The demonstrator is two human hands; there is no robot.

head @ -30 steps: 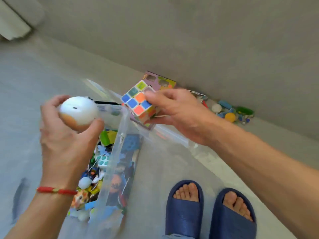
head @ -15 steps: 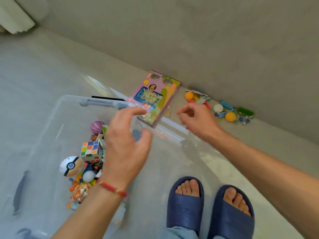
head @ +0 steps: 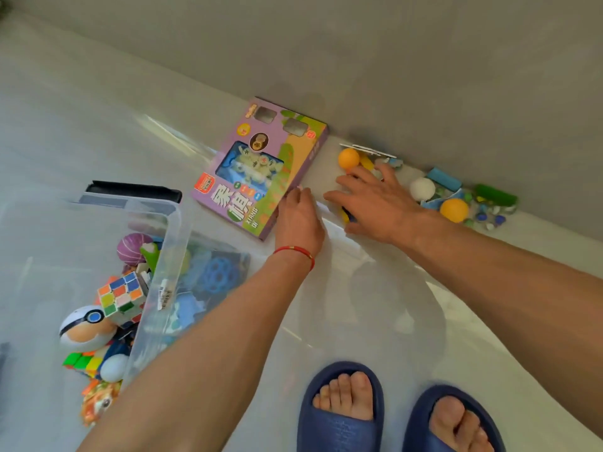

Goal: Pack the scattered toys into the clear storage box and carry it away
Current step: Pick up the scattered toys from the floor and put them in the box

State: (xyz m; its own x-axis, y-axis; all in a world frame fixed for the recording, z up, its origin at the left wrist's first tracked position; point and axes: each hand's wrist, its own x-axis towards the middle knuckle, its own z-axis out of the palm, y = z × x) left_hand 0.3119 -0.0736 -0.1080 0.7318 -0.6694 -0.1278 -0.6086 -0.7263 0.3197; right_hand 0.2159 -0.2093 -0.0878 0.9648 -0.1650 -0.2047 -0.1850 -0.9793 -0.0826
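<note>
The clear storage box stands at the lower left and holds a colour cube, a white and orange ball, a purple ball and several other toys. A purple game box lies flat on the floor beside the wall. My left hand reaches to its right edge, fingertips touching it. My right hand is spread over small toys by the wall, above a yellow and blue piece. Near it lie an orange ball and a white ball.
More loose toys line the wall at the right: another orange ball, a blue block, a green piece and several marbles. A black clip sits at the storage box's far rim. My feet in blue slippers stand below.
Both hands dropped the colour cube and the white and orange ball into the storage box, then reached forward: the left to the game box, the right to the small toys.
</note>
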